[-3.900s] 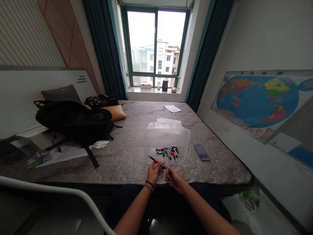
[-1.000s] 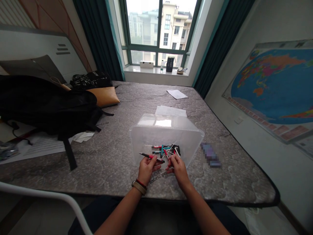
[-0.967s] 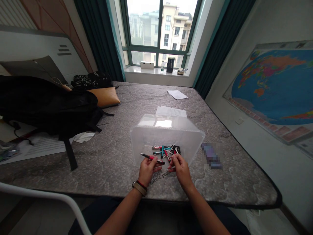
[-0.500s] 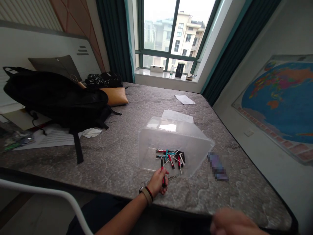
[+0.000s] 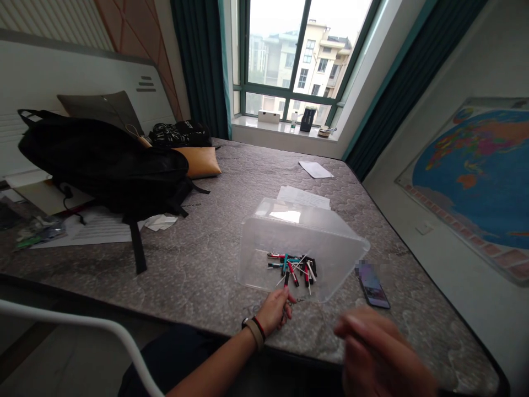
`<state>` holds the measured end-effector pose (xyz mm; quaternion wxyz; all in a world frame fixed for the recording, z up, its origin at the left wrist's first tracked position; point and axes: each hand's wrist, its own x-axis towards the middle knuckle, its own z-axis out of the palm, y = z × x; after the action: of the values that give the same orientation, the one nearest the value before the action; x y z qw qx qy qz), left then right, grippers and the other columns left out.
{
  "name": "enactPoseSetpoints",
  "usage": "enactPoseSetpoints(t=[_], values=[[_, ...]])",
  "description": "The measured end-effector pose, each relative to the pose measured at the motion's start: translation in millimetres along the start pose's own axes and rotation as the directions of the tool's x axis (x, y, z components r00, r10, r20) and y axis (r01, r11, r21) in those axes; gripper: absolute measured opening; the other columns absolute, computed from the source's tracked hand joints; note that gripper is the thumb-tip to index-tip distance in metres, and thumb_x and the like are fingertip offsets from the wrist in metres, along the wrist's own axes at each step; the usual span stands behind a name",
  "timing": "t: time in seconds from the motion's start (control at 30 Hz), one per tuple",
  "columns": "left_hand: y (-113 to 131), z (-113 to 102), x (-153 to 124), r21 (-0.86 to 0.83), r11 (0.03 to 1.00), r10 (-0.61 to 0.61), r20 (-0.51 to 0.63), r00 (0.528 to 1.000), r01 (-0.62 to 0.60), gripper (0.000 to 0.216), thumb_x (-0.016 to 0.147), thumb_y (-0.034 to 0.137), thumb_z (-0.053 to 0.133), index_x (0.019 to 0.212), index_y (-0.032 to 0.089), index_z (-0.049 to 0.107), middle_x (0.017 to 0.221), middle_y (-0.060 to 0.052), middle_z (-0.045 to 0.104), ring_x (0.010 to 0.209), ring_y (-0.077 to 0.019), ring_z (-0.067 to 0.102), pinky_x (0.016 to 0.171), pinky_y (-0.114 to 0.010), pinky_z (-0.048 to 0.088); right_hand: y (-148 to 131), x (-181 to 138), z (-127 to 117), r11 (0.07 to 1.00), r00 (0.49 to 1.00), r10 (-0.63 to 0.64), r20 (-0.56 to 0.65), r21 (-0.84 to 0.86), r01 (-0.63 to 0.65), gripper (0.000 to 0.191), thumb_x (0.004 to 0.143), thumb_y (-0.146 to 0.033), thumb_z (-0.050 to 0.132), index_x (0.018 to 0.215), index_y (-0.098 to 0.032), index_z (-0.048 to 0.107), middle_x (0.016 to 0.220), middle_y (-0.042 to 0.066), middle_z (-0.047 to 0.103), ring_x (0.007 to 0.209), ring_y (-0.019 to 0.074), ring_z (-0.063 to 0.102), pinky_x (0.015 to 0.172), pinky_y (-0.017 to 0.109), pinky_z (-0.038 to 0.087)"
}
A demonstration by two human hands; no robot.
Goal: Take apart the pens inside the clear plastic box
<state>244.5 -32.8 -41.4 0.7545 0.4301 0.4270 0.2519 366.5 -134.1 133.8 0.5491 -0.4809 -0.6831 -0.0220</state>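
Note:
A clear plastic box (image 5: 303, 234) stands on the grey mattress (image 5: 198, 264) and holds several red, teal and black pens (image 5: 294, 266). My left hand (image 5: 275, 310) rests on the mattress just in front of the box, fingers closed round a red and black pen (image 5: 285, 284) that points up toward the box. My right hand (image 5: 380, 353) is raised close to the camera at the lower right; it is blurred by motion and its fingers cannot be made out. A band and watch sit on my left wrist.
A black backpack (image 5: 103, 165) lies at the left over papers (image 5: 95, 231). A tan cushion (image 5: 200, 161) lies behind it. White sheets (image 5: 303, 196) lie beyond the box. A phone (image 5: 373, 286) lies right of the box. A white chair rail (image 5: 82, 325) crosses the lower left.
My right hand left the box, swung low right, and now rises blurred near the camera. My left hand turned the pen upright and stays by the box. The view shifted left.

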Motion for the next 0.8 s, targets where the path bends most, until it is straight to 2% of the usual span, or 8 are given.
enactPoseSetpoints(t=[0.03,0.1,0.2,0.37,0.43,0.6,0.73,0.8], values=[[-1,0,0,-0.002,1.000,0.013,0.006,1.000,-0.012,0.065,0.076,0.080,0.042,0.085,0.017,0.056,0.054,0.004,0.053,0.036,-0.0072,0.037,0.037,-0.021,0.025,10,6,17,0.999,1.000,0.022,-0.009,-0.030,-0.022,0.035,0.087,-0.019,0.061,0.120,-0.031,0.060,0.086,0.005,0.067,0.075,0.0208,0.065,0.065,0.034,0.054],[-4,1,0,-0.003,1.000,0.019,0.010,1.000,-0.019,0.062,0.078,0.077,0.041,0.086,0.017,0.056,0.054,0.004,0.052,0.036,-0.0080,0.038,0.037,-0.021,0.026,38,9,48,0.973,0.974,0.221,0.041,-0.070,-0.218,0.034,0.090,-0.026,0.058,0.124,-0.024,0.056,0.094,0.007,0.065,0.079,0.0199,0.062,0.067,0.033,0.052],[-4,2,1,0.019,1.000,0.014,-0.006,1.000,-0.014,0.058,0.081,0.073,0.043,0.086,0.017,0.059,0.051,0.005,0.049,0.036,-0.0083,0.036,0.039,-0.022,0.028,87,-9,79,0.893,0.894,0.442,0.075,-0.131,-0.430,0.022,0.093,-0.040,0.052,0.094,-0.020,0.062,0.082,0.005,0.062,0.071,0.0186,0.057,0.066,0.031,0.046],[3,-3,-2,0.274,0.935,0.239,-0.015,0.971,-0.226,0.040,0.083,0.054,0.057,0.079,0.016,0.067,0.058,0.000,0.057,0.053,-0.0132,0.049,0.053,-0.024,0.036,144,-48,89,0.673,0.621,0.715,0.322,-0.075,-0.736,0.054,0.091,-0.063,0.039,0.061,-0.020,0.051,0.053,0.000,0.050,0.054,0.0167,0.047,0.052,0.027,0.035],[6,-9,-5,0.456,0.840,0.340,-0.019,0.940,-0.295,0.034,0.084,0.048,0.058,0.077,0.017,0.070,0.067,-0.003,0.064,0.063,-0.0167,0.055,0.061,-0.025,0.039,154,-55,89,0.645,0.571,0.719,0.396,-0.076,-0.760,0.055,0.088,-0.066,0.042,0.057,-0.021,0.048,0.050,-0.002,0.046,0.051,0.0158,0.045,0.049,0.026,0.031],[7,-25,-5,0.669,0.673,0.427,-0.001,0.904,-0.317,0.023,0.083,0.038,0.060,0.086,0.022,0.075,0.083,-0.006,0.073,0.077,-0.0216,0.063,0.070,-0.028,0.041,162,-63,94,0.665,0.536,0.704,0.465,-0.166,-0.729,0.056,0.083,-0.067,0.048,0.052,-0.021,0.047,0.046,-0.002,0.045,0.048,0.0153,0.044,0.048,0.025,0.028],[24,-44,-6,0.696,0.665,0.396,-0.018,0.918,-0.273,0.024,0.082,0.039,0.060,0.081,0.020,0.074,0.073,-0.005,0.071,0.069,-0.0193,0.061,0.066,-0.026,0.042,152,-71,97,0.648,0.570,0.751,0.333,-0.210,-0.732,0.058,0.084,-0.070,0.041,0.054,-0.021,0.050,0.051,0.001,0.051,0.054,0.0183,0.049,0.052,0.027,0.031],[40,-58,-9,0.713,0.655,0.439,-0.091,0.894,-0.250,0.028,0.085,0.040,0.056,0.087,0.018,0.073,0.074,-0.004,0.070,0.069,-0.0177,0.060,0.066,-0.025,0.041,143,-78,97,0.646,0.575,0.759,0.305,-0.236,-0.726,0.059,0.088,-0.068,0.034,0.058,-0.021,0.052,0.055,0.002,0.055,0.057,0.0193,0.051,0.055,0.027,0.033]])
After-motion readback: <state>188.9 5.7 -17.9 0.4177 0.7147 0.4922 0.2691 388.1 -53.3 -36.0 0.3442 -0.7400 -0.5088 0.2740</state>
